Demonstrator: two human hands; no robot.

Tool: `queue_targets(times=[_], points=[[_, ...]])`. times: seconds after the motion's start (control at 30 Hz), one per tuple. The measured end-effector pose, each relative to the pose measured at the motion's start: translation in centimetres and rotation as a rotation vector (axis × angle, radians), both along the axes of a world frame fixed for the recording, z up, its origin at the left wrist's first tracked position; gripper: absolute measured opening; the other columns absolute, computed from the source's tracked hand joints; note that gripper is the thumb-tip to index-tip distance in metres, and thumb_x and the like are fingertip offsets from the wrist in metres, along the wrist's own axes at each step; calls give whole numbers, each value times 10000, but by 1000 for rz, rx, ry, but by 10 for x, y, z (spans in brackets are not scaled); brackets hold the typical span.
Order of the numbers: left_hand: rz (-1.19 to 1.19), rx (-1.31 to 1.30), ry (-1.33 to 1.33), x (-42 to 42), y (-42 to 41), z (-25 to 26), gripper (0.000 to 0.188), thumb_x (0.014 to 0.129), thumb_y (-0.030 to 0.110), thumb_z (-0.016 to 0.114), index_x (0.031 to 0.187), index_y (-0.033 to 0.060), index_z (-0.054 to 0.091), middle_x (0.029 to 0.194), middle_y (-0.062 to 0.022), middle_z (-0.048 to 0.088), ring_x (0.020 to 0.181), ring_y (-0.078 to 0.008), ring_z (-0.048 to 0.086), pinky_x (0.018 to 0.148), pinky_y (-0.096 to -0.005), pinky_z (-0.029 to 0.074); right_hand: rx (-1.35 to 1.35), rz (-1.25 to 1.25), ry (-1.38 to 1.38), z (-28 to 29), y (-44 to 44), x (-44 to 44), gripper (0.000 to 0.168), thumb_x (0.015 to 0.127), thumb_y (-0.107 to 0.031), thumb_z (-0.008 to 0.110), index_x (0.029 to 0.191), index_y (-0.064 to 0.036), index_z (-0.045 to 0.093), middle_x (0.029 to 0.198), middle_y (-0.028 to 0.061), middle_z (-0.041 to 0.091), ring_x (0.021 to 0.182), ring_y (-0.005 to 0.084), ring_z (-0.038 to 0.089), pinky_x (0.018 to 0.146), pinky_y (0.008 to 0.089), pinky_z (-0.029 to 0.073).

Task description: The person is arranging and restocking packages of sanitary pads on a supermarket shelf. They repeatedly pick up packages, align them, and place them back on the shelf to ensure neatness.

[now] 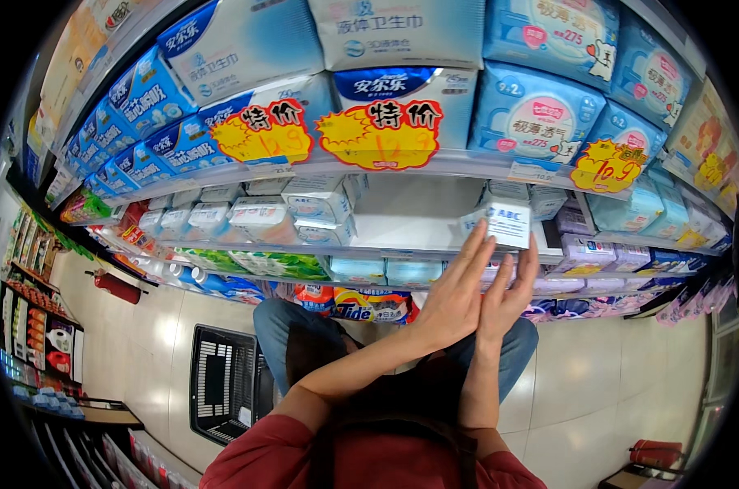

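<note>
Both my hands are at the front edge of the middle shelf [406, 214], around a small white pack marked ABC [509, 221]. The fingers of my left hand [458, 290] lie along the pack's left side. My right hand [505, 293] has its fingers at the lower front and right side. Other white ABC packs [548, 200] stand just behind and right of it. More white packs [317, 198], some stacked two high, line the left part of this shelf.
Price signs [378, 134] hang over the shelf from the upper one, which holds sanitary pad packs [534, 113]. Tide detergent bags [369, 304] are low, before my knees. A black shopping basket [201, 391] sits on the floor at my left. A red cylinder [115, 287] lies farther left.
</note>
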State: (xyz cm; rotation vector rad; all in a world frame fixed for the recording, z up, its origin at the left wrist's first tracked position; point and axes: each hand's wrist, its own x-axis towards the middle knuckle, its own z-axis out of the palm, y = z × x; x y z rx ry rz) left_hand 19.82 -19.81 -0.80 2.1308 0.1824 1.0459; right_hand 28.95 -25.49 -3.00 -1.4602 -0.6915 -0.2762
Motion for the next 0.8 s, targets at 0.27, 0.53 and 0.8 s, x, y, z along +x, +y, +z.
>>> queue_targets(times=[0.27,0.53,0.8], points=[[298,-32,-34,-61,39,-6,789,859,-93,525,1610,39,319,1665,-262,303,1493,-455,379,1174,-448,392,-188,321,-25,1,44,-56,538,1048,-138,522,1542,38,402,1522,289,488,1368,472,507,1132,489,415],[410,-22,-2,-88,58,-17,780,877,-92,532,1614,20,302,1662,-253,313,1484,-449,396,1157,-454,412,-311,358,-178,12,56,-78,568,1042,-166,551,1532,72,390,1504,300,497,1354,496,493,1190,564,337],[464,37,28,-93,55,-13,727,891,-86,536,1586,-13,334,1633,-284,347,1457,-466,426,1128,-460,441,-356,329,-246,14,54,-83,576,1016,-134,582,1523,73,402,1494,294,507,1343,492,500,1180,564,352]])
